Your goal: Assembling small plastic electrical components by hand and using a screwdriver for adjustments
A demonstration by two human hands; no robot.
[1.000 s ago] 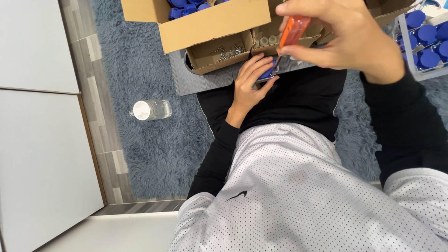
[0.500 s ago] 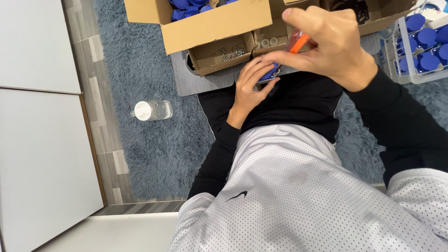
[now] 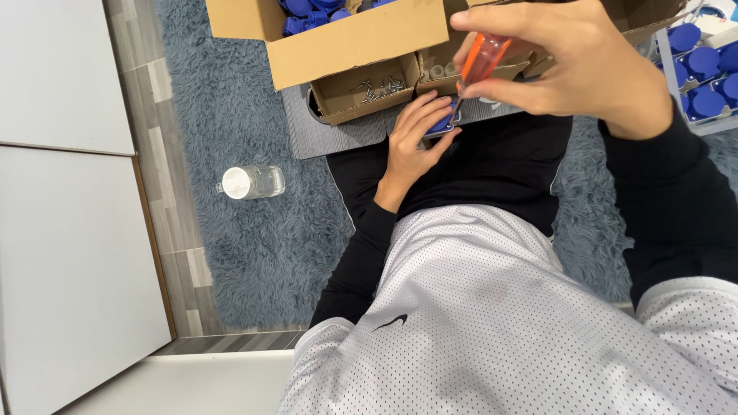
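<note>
My right hand (image 3: 573, 65) grips an orange-handled screwdriver (image 3: 482, 59), its shaft pointing down at a small blue part (image 3: 444, 123). My left hand (image 3: 411, 138) holds that blue part against my lap, fingers wrapped around it. Most of the part is hidden by the fingers. The screwdriver tip meets the part just above my left fingertips.
A small open cardboard box (image 3: 367, 91) with loose screws sits just beyond my left hand. A bigger cardboard box (image 3: 338, 34) holds blue parts. A tray (image 3: 703, 77) of blue caps stands at the right. A clear plastic bottle (image 3: 250, 183) lies on the grey rug at left.
My right hand brought the screwdriver down and left, from raised above the boxes to the blue part in my left hand. The left hand stayed put.
</note>
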